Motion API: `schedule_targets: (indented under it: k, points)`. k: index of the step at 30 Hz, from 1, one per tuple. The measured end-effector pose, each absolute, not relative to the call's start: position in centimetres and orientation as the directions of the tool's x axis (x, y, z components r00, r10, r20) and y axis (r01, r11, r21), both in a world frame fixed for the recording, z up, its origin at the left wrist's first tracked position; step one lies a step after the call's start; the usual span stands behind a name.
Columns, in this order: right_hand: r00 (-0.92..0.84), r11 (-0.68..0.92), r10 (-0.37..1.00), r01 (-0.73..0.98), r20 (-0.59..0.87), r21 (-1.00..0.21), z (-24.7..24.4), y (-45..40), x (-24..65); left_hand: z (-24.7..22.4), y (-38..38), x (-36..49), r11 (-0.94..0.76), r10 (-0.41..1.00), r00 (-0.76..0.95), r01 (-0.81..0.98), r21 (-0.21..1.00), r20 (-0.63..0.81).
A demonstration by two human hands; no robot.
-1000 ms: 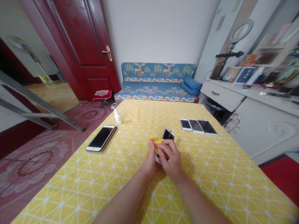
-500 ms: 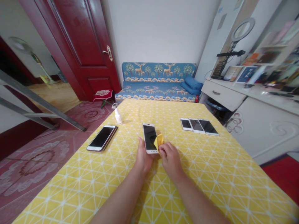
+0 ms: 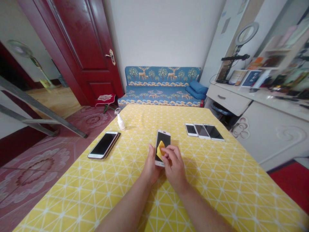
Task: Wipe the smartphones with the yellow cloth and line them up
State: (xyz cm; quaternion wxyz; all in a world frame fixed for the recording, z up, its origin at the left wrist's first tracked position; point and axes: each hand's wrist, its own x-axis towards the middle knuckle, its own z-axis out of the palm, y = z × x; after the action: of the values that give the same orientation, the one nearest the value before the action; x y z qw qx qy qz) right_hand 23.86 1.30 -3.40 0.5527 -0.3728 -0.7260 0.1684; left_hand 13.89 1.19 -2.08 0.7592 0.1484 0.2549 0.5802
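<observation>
On the left part of the worktop (image 3: 72, 196), which has a yellow patterned cover, one smartphone (image 3: 103, 145) lies with its dark screen up. Farther away stands a small white spray bottle (image 3: 121, 124), and its content cannot be seen. In the middle, the left hand (image 3: 151, 166) grips the side of a white-framed smartphone (image 3: 163, 139), and the right hand (image 3: 175, 162) has its fingers closed on a yellow cloth (image 3: 160, 149), which lies on that screen. To the right, three other smartphones (image 3: 201, 131) lie side by side, well apart from the hands. So one phone is in the hands, and four are lying on the worktop.
</observation>
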Motion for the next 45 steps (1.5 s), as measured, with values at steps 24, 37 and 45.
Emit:
schedule_targets:
  k: [24, 37, 45]
  points:
    - [0.249, 0.462, 0.704, 0.550, 0.665, -0.696, -3.9, 5.9, 28.7, -1.9, 0.2, 15.0, 0.324, 0.925, 0.351, -0.537, 0.779, -0.143]
    - [-0.365, 0.732, 0.663, 0.499, 0.654, -0.463, -2.6, 0.7, 23.9, -1.9, 1.4, 14.0, 0.196, 0.944, 0.018, -0.835, 0.514, -0.330]
    - [-0.086, 0.694, 0.693, 0.347, 0.716, -0.631, -2.6, 1.2, 24.8, -1.7, 2.0, 13.6, 0.053, 0.936, -0.176, -0.787, 0.614, -0.306]
